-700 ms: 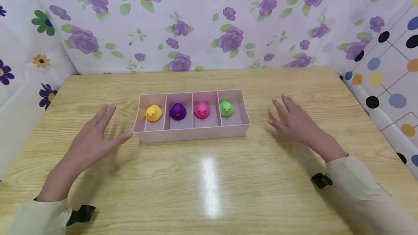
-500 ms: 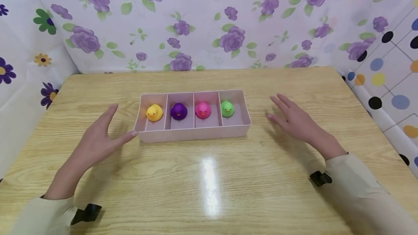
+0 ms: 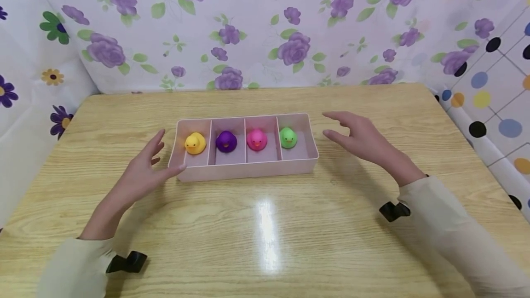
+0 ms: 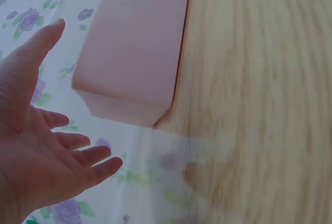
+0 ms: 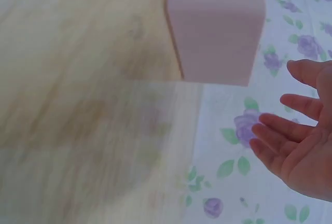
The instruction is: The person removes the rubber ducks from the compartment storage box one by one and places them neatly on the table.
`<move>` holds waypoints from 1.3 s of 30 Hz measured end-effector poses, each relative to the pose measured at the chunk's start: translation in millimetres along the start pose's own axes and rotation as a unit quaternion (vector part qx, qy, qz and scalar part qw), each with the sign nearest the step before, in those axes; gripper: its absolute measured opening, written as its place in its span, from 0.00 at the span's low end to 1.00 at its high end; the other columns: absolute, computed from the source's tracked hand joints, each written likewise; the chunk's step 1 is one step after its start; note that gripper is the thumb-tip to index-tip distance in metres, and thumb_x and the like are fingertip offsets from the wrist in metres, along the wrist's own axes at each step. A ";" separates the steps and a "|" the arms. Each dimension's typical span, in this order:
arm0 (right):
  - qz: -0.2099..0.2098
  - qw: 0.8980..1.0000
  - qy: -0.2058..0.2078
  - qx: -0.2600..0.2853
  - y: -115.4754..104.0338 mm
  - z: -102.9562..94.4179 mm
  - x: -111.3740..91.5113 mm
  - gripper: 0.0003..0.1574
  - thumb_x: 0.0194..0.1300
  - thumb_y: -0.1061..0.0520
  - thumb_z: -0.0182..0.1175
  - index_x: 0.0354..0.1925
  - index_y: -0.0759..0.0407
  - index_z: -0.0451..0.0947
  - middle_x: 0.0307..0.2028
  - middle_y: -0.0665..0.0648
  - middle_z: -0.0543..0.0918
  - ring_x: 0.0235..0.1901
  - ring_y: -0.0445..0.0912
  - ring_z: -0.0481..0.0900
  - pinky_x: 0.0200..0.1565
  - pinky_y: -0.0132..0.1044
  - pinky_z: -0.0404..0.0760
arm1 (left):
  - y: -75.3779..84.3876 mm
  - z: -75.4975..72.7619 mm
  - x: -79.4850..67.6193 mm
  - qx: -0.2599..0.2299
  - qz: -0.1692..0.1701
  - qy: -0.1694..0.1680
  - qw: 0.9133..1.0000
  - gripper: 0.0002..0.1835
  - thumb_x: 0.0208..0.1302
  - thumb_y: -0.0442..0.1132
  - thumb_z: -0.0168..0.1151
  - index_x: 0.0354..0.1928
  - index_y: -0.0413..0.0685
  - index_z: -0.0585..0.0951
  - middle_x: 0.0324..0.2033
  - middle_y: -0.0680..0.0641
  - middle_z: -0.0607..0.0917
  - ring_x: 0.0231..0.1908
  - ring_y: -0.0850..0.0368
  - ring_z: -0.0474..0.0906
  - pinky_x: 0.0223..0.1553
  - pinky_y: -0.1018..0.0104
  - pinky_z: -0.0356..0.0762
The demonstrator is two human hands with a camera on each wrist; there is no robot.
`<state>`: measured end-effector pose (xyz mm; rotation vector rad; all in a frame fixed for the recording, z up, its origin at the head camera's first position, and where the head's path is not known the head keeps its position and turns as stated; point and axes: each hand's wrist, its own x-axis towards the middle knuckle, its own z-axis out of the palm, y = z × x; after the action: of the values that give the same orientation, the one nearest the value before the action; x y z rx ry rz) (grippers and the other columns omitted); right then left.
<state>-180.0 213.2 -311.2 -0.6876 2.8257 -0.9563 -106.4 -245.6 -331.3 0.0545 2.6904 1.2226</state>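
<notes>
A pale pink tray (image 3: 248, 169) with side-by-side compartments lies on the wooden table. From left to right its compartments hold a yellow toy duck (image 3: 195, 143), a purple toy duck (image 3: 226, 141), a pink toy duck (image 3: 257, 139) and a green toy duck (image 3: 288, 137). My left hand (image 3: 142, 176) is at the tray's left end, thumb spread from the fingers, the thumb tip overlapping the front left corner in the head view. Off the right end, a short gap away, my right hand (image 3: 364, 139) holds nothing, its thumb and fingers apart. Both wrist views show an end of the tray beside relaxed fingers.
The wooden table (image 3: 232, 233) has a bright glare spot in front of the tray. Behind it hangs a white cloth (image 3: 256, 26) with purple flowers. A dotted cloth (image 3: 497, 105) borders the right side, and another flowered cloth (image 3: 33, 118) the left.
My left hand has moved right, toward the tray's left end. My right hand has moved left, nearer the right end, its fingers turning inward. The tray and ducks stay in place.
</notes>
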 end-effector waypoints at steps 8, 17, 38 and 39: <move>0.001 0.999 -0.014 0.045 -13.7 1.5 14.6 0.31 0.72 0.54 0.61 0.68 0.63 0.71 0.65 0.64 0.74 0.64 0.63 0.71 0.64 0.57 0.69 | 5.0 4.4 8.7 -0.022 0.011 -0.006 1.000 0.58 0.63 0.50 0.69 0.80 0.50 0.38 0.77 0.36 0.46 0.73 0.32 0.49 0.67 0.35 0.58; -0.048 0.996 -0.042 0.070 -18.3 10.5 33.8 0.28 0.66 0.62 0.66 0.63 0.68 0.75 0.60 0.65 0.79 0.59 0.59 0.77 0.61 0.49 0.75 | 1.8 6.4 16.6 -0.087 -0.006 -0.047 0.995 0.58 0.64 0.46 0.69 0.79 0.51 0.34 0.78 0.38 0.40 0.72 0.27 0.47 0.69 0.36 0.54; -0.057 0.992 -0.107 0.038 -32.9 25.1 70.0 0.23 0.64 0.63 0.66 0.57 0.68 0.81 0.53 0.65 0.84 0.54 0.56 0.81 0.57 0.50 0.78 | -10.8 9.3 20.6 -0.123 0.030 -0.064 0.990 0.56 0.65 0.38 0.67 0.79 0.54 0.35 0.78 0.43 0.38 0.76 0.38 0.38 0.71 0.39 0.46; -0.057 0.992 -0.111 0.035 -33.4 25.8 71.6 0.23 0.63 0.64 0.67 0.57 0.68 0.81 0.53 0.65 0.84 0.54 0.56 0.81 0.57 0.50 0.79 | -10.9 9.3 20.7 -0.124 0.030 -0.064 0.990 0.55 0.66 0.38 0.67 0.79 0.54 0.35 0.78 0.43 0.38 0.76 0.38 0.37 0.71 0.39 0.45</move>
<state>-225.6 143.8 -307.2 -0.8953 2.5721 -0.9247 -124.5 -243.6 -348.6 0.1733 2.4254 1.5062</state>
